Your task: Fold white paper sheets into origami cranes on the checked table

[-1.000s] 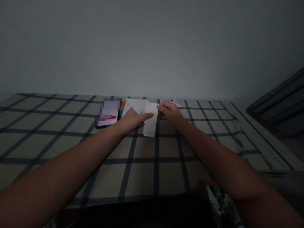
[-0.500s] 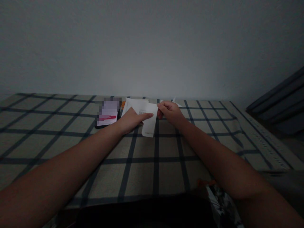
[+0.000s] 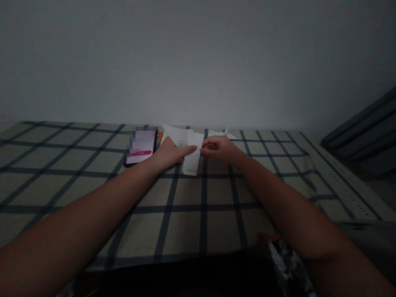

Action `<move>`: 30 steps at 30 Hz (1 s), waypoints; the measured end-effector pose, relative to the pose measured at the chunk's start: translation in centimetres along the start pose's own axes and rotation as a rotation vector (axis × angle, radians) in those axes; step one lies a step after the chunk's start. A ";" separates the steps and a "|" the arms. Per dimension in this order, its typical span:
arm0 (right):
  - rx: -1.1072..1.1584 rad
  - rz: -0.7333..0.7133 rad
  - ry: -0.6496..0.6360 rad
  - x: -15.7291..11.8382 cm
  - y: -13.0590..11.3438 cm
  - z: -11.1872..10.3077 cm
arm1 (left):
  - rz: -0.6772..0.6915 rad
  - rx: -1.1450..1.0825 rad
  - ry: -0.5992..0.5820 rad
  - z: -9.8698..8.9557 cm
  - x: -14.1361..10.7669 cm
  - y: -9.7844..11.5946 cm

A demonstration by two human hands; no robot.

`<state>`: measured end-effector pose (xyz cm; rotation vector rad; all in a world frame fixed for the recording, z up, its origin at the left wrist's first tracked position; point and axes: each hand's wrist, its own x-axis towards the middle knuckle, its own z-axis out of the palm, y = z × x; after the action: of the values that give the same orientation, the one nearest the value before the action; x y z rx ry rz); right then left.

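Left hand: clamped on white paper, thumb laid across its face, fingers under and mostly hidden. Same hold as a second ago.
Right hand: fingers curled, thumb and fingertips close together at the paper's right edge. Pinching or only touching, cannot tell. Has slid lower along that edge; was near the upper corner.
Paper: between the hands, above the checked cloth; small dark print near left thumb. Shifted slightly left. Reads as the left hand steadying, the right changing its place on the edge.
Phone: just left of left hand, lit screen, pink bar. Unmoved.
Orange thing: partly hidden, between phone and paper.
White scraps: beyond right hand, on cloth.
Wall: behind everything, pale, dim.
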<state>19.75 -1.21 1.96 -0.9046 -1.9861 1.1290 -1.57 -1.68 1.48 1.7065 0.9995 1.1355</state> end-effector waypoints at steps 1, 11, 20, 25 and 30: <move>-0.046 -0.008 -0.005 0.0 -0.1 -0.1 | 0.013 0.045 -0.018 -0.1 0.0 0.1; -0.347 -0.099 -0.030 -0.2 -0.6 -0.6 | -0.003 0.266 -0.146 -1.0 0.3 0.3; -0.420 -0.112 -0.137 -0.4 -1.3 -0.8 | -0.048 0.319 -0.243 -1.1 0.2 0.2; -0.522 -0.105 -0.225 -0.4 -1.4 -0.7 | -0.052 0.344 -0.279 -1.0 -0.1 0.4; -0.598 -0.138 -0.261 -0.4 -1.4 -0.6 | -0.052 0.361 -0.304 -1.0 -0.2 0.3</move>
<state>20.09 -1.87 3.39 -0.9181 -2.6277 0.5962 -2.53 -1.72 1.96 2.0495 1.0920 0.6601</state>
